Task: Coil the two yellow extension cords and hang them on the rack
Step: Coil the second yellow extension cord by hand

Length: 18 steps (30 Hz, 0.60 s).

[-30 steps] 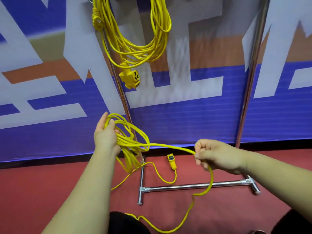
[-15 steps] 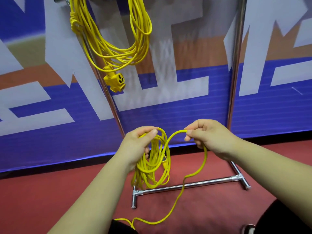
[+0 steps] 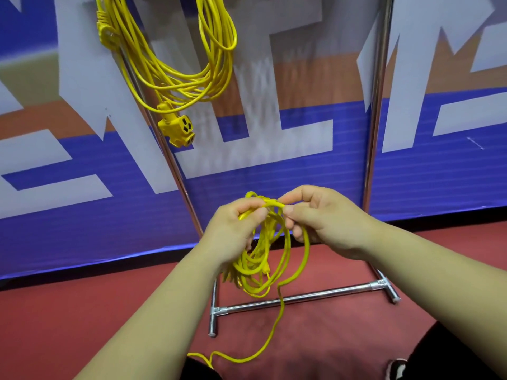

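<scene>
You are mid-coil on the second cord point(image 3: 263, 259): left hand point(image 3: 233, 229) fingers clasp the loops, right hand point(image 3: 326, 220) fingers pinch the next turn. Next, gather the floor slack.

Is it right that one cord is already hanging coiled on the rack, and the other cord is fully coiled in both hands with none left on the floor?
Not quite. The head view shows the second cord still trailing loose down to the floor; the rest is right.
</scene>
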Each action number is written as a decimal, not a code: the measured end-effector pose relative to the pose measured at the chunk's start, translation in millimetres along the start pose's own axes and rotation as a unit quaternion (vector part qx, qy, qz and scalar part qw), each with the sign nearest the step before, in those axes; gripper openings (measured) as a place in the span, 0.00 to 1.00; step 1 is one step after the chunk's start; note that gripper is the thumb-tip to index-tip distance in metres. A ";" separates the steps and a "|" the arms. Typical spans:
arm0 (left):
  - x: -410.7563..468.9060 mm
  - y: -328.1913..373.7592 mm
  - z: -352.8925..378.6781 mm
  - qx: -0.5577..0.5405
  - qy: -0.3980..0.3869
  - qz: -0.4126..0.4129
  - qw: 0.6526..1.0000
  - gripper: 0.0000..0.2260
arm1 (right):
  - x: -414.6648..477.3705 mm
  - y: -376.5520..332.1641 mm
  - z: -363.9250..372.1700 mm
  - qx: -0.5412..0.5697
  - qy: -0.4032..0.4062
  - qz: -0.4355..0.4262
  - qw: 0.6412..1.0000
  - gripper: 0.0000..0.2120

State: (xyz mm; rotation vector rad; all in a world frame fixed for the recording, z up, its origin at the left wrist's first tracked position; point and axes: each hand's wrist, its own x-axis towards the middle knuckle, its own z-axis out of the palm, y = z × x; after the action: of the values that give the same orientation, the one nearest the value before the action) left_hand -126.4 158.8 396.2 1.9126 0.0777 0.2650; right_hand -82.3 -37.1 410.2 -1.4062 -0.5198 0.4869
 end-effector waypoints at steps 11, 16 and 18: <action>48.9 -2.9 -64.7 -0.193 0.320 -0.030 0.927 0.04 | -9.9 35.7 -26.1 -0.025 -0.096 0.060 0.993 0.06; 52.2 -6.2 -73.1 -0.238 0.385 -0.076 0.888 0.05 | -25.3 74.6 -50.4 -0.129 -0.161 0.139 0.968 0.05; 52.9 -0.1 -75.8 -0.250 0.389 -0.079 0.883 0.04 | -28.1 81.4 -61.9 -0.138 -0.156 0.164 0.964 0.04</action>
State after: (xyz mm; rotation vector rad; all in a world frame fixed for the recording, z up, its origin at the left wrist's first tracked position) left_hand -91.7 238.1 428.7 1.1824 0.6368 0.8457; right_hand -68.1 -94.6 322.1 -1.7063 -0.6285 0.9430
